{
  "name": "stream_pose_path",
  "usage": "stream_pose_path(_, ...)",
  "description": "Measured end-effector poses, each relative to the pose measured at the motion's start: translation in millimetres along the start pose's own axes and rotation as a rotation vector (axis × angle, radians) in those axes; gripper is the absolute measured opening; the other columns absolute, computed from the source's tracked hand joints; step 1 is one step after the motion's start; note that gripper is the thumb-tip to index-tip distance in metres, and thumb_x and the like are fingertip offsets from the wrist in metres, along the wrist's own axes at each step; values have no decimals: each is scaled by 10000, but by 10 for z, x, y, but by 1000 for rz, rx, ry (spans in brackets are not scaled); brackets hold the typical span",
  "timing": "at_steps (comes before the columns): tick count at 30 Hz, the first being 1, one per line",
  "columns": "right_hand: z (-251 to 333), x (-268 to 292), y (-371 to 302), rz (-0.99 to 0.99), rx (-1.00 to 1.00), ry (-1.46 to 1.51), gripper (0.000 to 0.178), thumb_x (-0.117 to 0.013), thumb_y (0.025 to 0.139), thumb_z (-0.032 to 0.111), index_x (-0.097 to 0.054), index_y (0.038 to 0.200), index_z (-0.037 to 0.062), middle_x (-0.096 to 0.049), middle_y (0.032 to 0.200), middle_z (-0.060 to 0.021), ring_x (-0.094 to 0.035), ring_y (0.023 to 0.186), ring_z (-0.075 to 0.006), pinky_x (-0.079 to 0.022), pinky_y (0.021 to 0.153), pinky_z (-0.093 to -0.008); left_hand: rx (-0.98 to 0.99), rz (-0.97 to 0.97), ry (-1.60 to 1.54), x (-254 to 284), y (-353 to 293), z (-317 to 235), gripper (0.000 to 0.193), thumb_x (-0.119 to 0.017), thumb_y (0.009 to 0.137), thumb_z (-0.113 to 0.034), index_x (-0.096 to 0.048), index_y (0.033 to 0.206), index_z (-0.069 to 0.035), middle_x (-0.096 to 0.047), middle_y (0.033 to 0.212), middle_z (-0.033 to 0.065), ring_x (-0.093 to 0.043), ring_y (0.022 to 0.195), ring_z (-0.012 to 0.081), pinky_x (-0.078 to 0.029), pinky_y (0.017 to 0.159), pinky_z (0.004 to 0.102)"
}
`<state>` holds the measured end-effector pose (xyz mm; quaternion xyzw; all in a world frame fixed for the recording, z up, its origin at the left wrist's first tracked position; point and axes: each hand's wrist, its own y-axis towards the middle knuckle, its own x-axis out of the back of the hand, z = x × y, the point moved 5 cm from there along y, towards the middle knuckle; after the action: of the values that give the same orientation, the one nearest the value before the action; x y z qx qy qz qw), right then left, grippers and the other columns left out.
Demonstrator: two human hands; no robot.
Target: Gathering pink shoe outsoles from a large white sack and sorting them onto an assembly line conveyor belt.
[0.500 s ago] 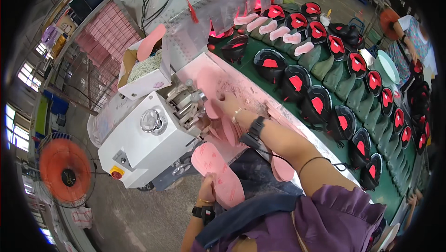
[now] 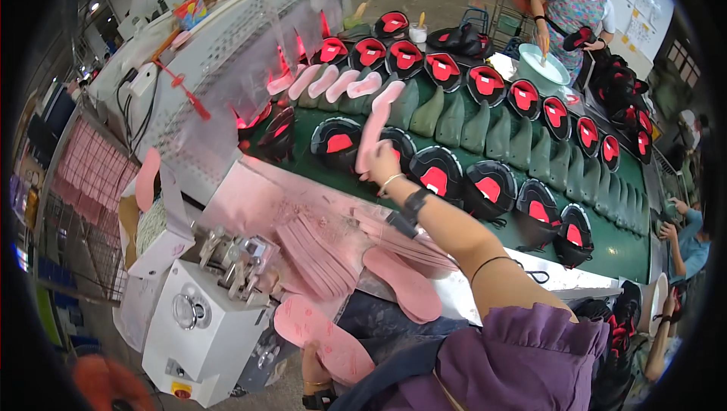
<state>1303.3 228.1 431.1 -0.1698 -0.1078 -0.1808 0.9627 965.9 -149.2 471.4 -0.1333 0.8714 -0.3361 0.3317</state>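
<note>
My right hand (image 2: pixel 385 163) reaches out over the green surface, fingers closed on the near end of a pink insole (image 2: pixel 372 135). The insole's far end lies against the row of green shoe lasts (image 2: pixel 428 112); whether it rests on one I cannot tell. Beneath the hand is a row of black shoe uppers (image 2: pixel 435 172) with red linings. Low in the view, my left hand (image 2: pixel 313 364) grips printed pink insoles (image 2: pixel 322 335) above my lap. Between the hands, a fanned stack of pink insoles (image 2: pixel 314 259) lies on the worktable, with more insoles (image 2: pixel 405 286) beside it.
A white machine (image 2: pixel 189 328) with a dial stands at the left, below a box of string (image 2: pixel 155 233). Several lasts at the far left carry pink insoles (image 2: pixel 333 84). A co-worker (image 2: pixel 572 14) holds a brush over a green basin (image 2: pixel 541 70) at the far right.
The view has swung right. My right hand has gone from beside the machine to the row of lasts and now holds a pink insole. My left hand keeps its insoles.
</note>
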Motion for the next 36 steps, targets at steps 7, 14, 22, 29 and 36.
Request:
stream_pose_path(7,-464,1365,1481,-201,-87,4,316,-637,789,27,-605,1098,-29,-680,807,-107,-680,649,-202,-541,530,-331,61,-24,-27,189,91,145,449,-537,858,-137,-492,1289,-20,-620,1149,110,-638,1029,251,-531,867,375)
stream_pose_path(14,304,204,-43,49,1060,-289,221,-654,829,116,-651,1022,9,-689,938,-101,-643,831,-197,-518,762,-320,10,57,101,-68,75,-29,353,-547,869,-162,-576,1169,22,-651,1070,109,-654,971,233,-535,835,351)
stream_pose_path(22,241,-401,-3293,930,540,-218,344,-550,928,341,-652,1064,42,-680,856,-170,-665,782,-350,-514,688,-413,-192,45,427,-422,-22,-321,363,-531,975,-230,-572,1225,31,-655,1131,130,-648,1013,229,-526,877,360)
stream_pose_path(29,118,-598,-2647,933,59,-131,375,-681,808,204,-616,1109,-12,-690,850,-126,-642,764,-125,-506,654,-320,80,177,-55,-326,-294,-217,380,-553,953,-220,-561,1219,51,-661,1136,151,-640,1047,259,-500,946,382)
stream_pose_path(36,29,-1634,-1851,636,340,-340,510,-717,799,209,-540,1248,46,-698,943,-194,-683,861,-298,-536,759,-387,93,219,-168,-217,-474,-154,495,-496,941,-222,-412,1354,36,-592,1251,226,-609,1121,325,-488,989,427)
